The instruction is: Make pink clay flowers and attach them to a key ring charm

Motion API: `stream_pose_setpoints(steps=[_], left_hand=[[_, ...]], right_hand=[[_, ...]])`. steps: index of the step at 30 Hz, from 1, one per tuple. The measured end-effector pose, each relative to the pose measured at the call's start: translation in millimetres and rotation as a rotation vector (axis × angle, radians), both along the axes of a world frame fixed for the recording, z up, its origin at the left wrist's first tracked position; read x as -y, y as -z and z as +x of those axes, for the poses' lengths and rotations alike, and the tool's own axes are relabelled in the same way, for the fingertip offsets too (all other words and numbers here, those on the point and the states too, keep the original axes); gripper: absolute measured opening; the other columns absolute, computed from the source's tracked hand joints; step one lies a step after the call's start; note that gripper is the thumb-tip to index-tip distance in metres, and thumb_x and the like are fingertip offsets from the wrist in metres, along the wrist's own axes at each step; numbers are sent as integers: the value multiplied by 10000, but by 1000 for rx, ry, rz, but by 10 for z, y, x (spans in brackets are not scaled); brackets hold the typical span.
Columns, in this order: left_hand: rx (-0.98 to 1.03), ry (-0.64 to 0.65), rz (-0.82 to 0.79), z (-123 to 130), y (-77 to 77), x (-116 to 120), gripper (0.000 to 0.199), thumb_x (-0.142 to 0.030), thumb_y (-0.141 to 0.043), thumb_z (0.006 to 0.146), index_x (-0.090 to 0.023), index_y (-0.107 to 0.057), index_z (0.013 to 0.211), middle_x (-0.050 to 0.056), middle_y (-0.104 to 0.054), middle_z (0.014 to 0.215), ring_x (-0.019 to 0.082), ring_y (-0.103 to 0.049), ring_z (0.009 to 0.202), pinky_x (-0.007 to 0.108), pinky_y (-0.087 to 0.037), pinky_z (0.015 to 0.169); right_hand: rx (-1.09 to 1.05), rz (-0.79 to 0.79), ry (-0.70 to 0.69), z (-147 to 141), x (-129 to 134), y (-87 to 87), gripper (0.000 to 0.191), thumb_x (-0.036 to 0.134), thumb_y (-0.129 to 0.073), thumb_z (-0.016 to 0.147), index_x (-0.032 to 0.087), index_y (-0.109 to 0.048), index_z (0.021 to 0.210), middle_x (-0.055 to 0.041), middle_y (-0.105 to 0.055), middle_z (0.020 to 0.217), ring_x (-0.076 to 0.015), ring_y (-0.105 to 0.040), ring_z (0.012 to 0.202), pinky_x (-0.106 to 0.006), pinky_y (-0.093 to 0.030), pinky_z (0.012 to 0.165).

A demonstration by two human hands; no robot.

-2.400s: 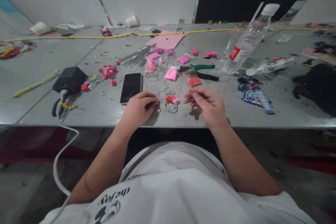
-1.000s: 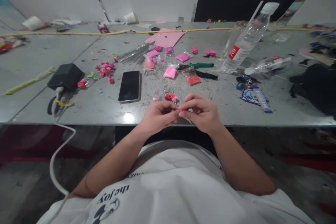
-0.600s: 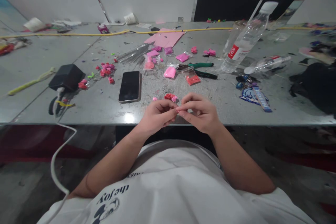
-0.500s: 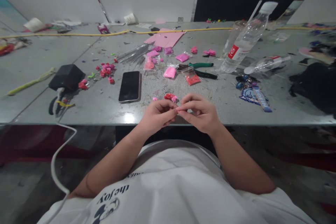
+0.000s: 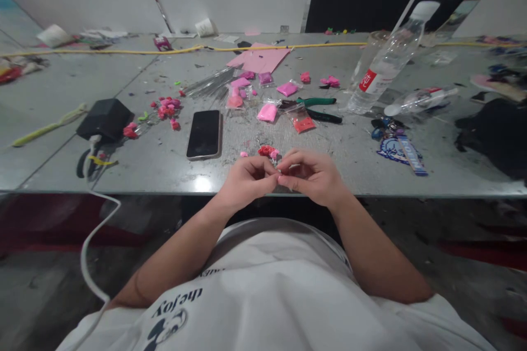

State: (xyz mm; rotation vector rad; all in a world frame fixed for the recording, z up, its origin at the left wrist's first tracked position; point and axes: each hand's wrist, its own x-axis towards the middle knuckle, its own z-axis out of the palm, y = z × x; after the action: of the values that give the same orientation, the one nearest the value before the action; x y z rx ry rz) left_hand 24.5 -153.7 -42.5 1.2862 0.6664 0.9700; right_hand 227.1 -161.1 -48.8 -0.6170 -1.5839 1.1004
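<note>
My left hand [image 5: 250, 180] and my right hand [image 5: 312, 176] meet above the table's front edge, thumbs and forefingers pinched together. A tiny pink piece of clay [image 5: 280, 176] sits between the fingertips, mostly covered by them. Just beyond the fingers lies a cluster of small red and pink clay flowers [image 5: 268, 151] on thin wire. A little pink lump [image 5: 244, 154] rests beside it, near my left hand. Farther back are small clear bags of clay, among them a pink bag [image 5: 267, 112] and a red bag [image 5: 303, 124].
A phone [image 5: 204, 134] lies left of my hands. Green-handled pliers [image 5: 317, 102] lie behind the bags. A water bottle [image 5: 391, 63] stands at right. A black charger block [image 5: 105, 119] with a white cable, more clay flowers [image 5: 167, 108] and thin wires [image 5: 209, 83] are at left.
The right fingers have shifted slightly around the pinched piece, and less of it shows now. Both hands stay in nearly the same place; the things on the table have not moved.
</note>
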Motion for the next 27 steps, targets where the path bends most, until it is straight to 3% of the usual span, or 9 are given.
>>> stream_pose_setpoints(steps=[7,12,16,19,23,27], left_hand=[[-75,-67,107,34,-43,47,250,-186,-877,743,-159,-637,679,-59,-516,569,49,-395,514,190,-300,477],[-134,-125,217,76,3,67,223,-256,-797,886,-165,-645,750,-47,-536,610,57,-400,528,199,-305,487],[-158,-129,286,73,18,125,235,-337,-750,962,-169,-681,813,-27,-586,636,71,-440,531,215,-340,497],[-262,-178,440,-15,-34,177,192,-315,-724,982,-177,-717,850,7,-668,692,92,-521,570,229,-399,533],[-521,-275,754,-286,-155,141,69,-241,-725,958,-186,-765,968,1,-679,708,97,-531,575,243,-430,574],[-741,-317,820,-582,-206,-7,166,-304,-752,945,-192,-784,1062,39,-725,880,123,-585,662,258,-469,613]], right_hand=[[-37,-304,-141,14,2,-102,217,329,-934,836,221,-779,944,11,-724,883,-56,-533,568,-207,-433,491],[-109,-411,-148,29,-15,-74,254,401,-903,872,210,-758,956,48,-628,684,-64,-484,528,-202,-361,473],[-153,-399,-162,43,-26,-35,358,498,-920,838,201,-746,936,42,-623,674,-71,-494,534,-205,-351,480],[-176,-394,-184,48,-31,-21,443,561,-956,766,194,-747,899,40,-618,669,-73,-493,539,-202,-346,478],[-219,-374,-164,34,-40,-5,488,601,-984,694,193,-738,801,39,-604,627,-85,-490,539,-210,-352,472],[-258,-299,-102,14,-42,6,495,625,-963,716,195,-718,732,46,-582,571,-83,-481,502,-217,-363,460]])
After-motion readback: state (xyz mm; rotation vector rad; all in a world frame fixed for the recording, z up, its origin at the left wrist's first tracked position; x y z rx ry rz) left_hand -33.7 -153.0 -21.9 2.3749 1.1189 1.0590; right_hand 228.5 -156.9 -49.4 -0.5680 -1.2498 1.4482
